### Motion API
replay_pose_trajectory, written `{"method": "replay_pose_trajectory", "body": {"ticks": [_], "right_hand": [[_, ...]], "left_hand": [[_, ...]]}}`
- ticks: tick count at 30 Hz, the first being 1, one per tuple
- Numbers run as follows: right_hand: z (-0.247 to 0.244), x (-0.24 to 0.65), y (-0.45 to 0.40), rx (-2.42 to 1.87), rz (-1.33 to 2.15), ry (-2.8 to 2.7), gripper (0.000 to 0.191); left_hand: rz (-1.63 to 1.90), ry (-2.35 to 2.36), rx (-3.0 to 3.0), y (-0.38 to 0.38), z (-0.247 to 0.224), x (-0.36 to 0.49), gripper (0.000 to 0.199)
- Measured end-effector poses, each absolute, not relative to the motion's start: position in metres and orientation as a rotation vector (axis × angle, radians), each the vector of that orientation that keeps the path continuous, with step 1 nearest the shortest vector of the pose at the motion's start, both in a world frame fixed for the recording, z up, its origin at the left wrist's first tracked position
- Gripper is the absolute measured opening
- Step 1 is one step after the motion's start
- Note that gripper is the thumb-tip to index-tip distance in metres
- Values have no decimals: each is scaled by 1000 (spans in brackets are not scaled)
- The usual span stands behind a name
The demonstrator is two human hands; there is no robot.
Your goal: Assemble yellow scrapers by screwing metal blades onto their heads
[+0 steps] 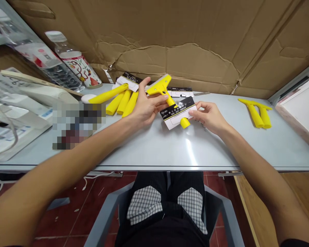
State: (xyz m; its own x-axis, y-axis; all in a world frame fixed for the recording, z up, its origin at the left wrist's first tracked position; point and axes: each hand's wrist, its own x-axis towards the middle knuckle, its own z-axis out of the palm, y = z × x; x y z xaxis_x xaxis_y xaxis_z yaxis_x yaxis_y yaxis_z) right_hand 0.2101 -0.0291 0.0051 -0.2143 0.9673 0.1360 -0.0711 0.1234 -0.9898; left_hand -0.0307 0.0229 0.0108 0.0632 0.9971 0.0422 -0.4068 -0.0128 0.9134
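Yellow plastic scraper (160, 88) is held over the grey tabletop (154, 145), its handle passing through a printed card (177, 116). Left hand (146, 106) is clamped on the scraper's neck; right hand (210, 117) pinches the card's edge. Further yellow handles (123, 103) lie left of both hands.

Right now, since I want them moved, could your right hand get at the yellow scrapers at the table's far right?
Likely yes: the tabletop between the right hand and the yellow scrapers looks free, though that hand is holding a printed card.
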Motion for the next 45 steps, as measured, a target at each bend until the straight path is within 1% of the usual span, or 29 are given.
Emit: {"method": "replay_pose_trajectory", "body": {"ticks": [1,3,8,15,17,23,26,28,32,34,36,38,40,41,45], "right_hand": [[6,210,-29,-967,1310,-1353,36],[7,209,-29,-968,1334,-1300,36],[8,208,-26,-966,1298,-1177,43],[7,211,-25,-945,1299,-1151,44],[7,211,-25,-942,1295,-1143,43],[6,210,-25,-987,1266,-1127,40],[6,208,-25,-1028,1270,-1128,40],[6,206,-26,-1048,1282,-1130,40],[6,202,-30,-1027,1343,-1118,40],[6,200,-33,-1004,1420,-1122,47],[8,199,-36,-1000,1530,-1142,62],[10,198,-39,-1016,1626,-1158,72],[12,197,-41,-1035,1675,-1159,74],[13,196,-41,-1039,1680,-1157,73],[15,195,-43,-1011,1669,-1161,73]], "left_hand": [[1340,829,977,24,10,-31,84],[1314,821,1020,25,9,-32,75],[1244,820,1052,27,5,-29,36],[1162,747,1283,22,2,-25,15],[1132,735,1339,23,0,-26,18],[1018,689,1377,22,-8,-26,52],[958,711,1343,14,-5,-26,62],[952,708,1312,9,-2,-26,62],[954,745,1280,8,-1,-27,43],[975,775,1251,11,-2,-28,35],[1022,791,1227,15,-1,-29,32],[1069,810,1217,17,1,-31,40],[1102,832,1202,18,3,-32,53],[1117,844,1191,19,5,-33,56],[1190,906,1167,18,6,-32,54]]}}
